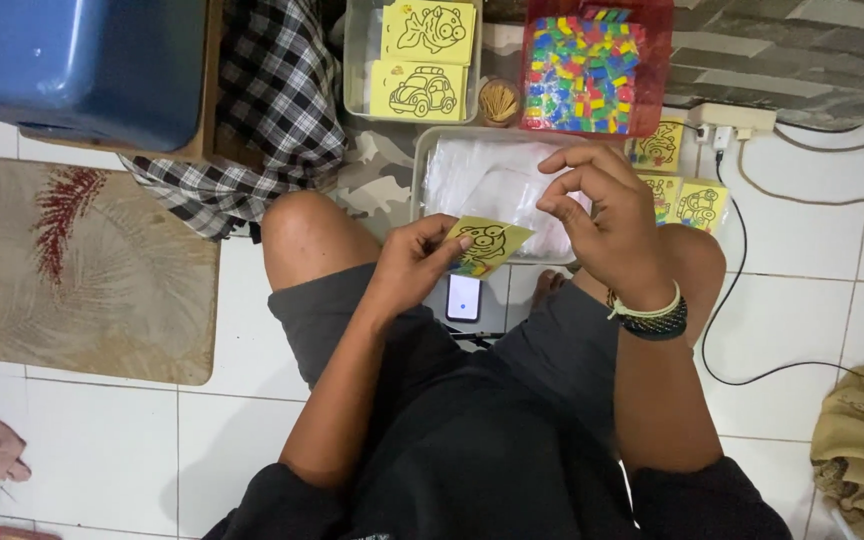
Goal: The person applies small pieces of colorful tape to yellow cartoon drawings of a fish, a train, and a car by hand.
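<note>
My left hand (412, 262) holds a small yellow card with a black cartoon drawing (486, 245) by its left edge, above my lap. My right hand (607, 215) hovers just to the right of the card, thumb and forefinger pinched together, with woven bracelets on the wrist. Whether something thin sits between those fingertips I cannot tell. Below the card lies a phone (464, 298) with a lit screen on the floor between my knees. Behind the card stands a clear tray of plastic sleeves (472, 175).
A clear tray with yellow fish and car cards (422, 60) sits at the back, beside a red bin of small colourful packets (582, 70) and a cup of toothpicks (499, 102). More yellow cards (687, 200) lie at right near a power strip (732, 120). A mat (72, 270) lies left.
</note>
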